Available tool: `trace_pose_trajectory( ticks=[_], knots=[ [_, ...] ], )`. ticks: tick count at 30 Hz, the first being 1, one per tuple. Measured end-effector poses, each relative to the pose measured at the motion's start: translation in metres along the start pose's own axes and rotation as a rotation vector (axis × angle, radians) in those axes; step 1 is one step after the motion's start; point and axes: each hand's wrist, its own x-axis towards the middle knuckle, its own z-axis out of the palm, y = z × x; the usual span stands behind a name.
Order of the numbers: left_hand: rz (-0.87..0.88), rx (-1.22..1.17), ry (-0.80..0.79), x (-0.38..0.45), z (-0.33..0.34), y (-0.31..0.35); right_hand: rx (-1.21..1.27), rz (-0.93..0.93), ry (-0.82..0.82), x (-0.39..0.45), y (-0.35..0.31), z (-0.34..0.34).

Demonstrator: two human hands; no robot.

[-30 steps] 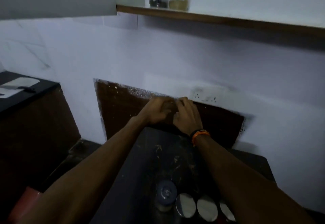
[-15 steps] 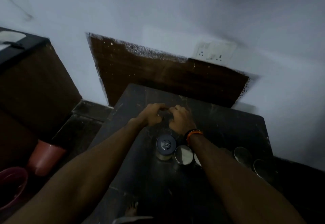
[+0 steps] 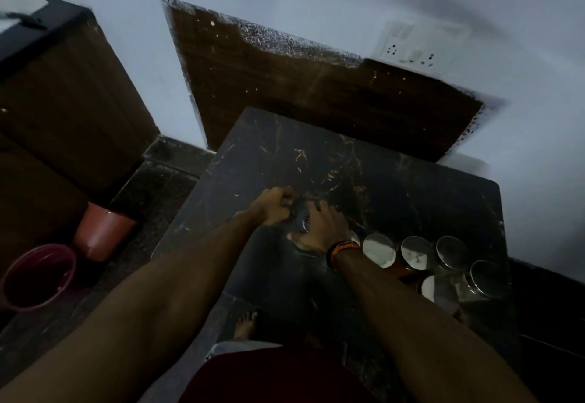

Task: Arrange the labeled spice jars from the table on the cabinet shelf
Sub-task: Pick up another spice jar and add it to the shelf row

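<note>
A spice jar with a blue-grey lid point(image 3: 301, 220) stands near the middle of the dark marble table point(image 3: 316, 155). My right hand point(image 3: 318, 230), with an orange band at the wrist, lies over the jar; its fingers and thumb curl round it. My left hand point(image 3: 276, 205) is a fist pressed against the jar's far left side, with nothing visible inside it. Several jars with shiny metal lids point(image 3: 416, 252) cluster to the right of my right wrist. Their labels are hidden, and the cabinet shelf is out of view.
A brown wood panel point(image 3: 316, 86) and a wall socket point(image 3: 411, 44) are behind the table. On the floor to the left are a terracotta pot point(image 3: 104, 231) and a red bucket point(image 3: 38, 276), beside a dark cabinet point(image 3: 63, 101). My bare foot point(image 3: 247, 323) is at the table's near edge.
The view tilted down, away from the shelf with its two jars, onto the table. Both hands came down and toward me, and the right hand closed over the blue-lidded jar.
</note>
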Motion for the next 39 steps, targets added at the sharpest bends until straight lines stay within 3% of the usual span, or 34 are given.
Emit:
trace_pose_trajectory(
  ticks=[7,12,16,19,23,27,35,39],
  knots=[
    [-0.12,-0.19,0.024,-0.006,0.001,-0.014,-0.121,-0.023,0.091,0.011,-0.003,0.013],
    [-0.182,-0.438,0.102,-0.013,-0.003,-0.024,0.156,-0.093,0.052,0.019,-0.003,-0.019],
    [-0.374,-0.861,0.222,-0.018,0.0,-0.026,0.427,-0.224,0.059,0.022,0.002,-0.063],
    [-0.418,-1.195,0.063,-0.021,0.001,-0.028,0.552,-0.293,0.07,0.024,0.003,-0.095],
    [-0.294,-1.554,-0.119,-0.019,0.001,-0.016,0.68,-0.357,0.082,0.023,0.004,-0.126],
    [-0.158,-1.733,-0.132,-0.019,-0.009,0.006,0.807,-0.373,0.071,0.022,0.004,-0.147],
    [0.143,-1.821,-0.025,-0.015,-0.023,0.04,1.196,-0.297,0.151,0.021,0.002,-0.164],
    [0.279,-1.651,0.013,-0.021,-0.03,0.064,1.468,-0.238,0.229,0.024,0.0,-0.166]
  ],
)
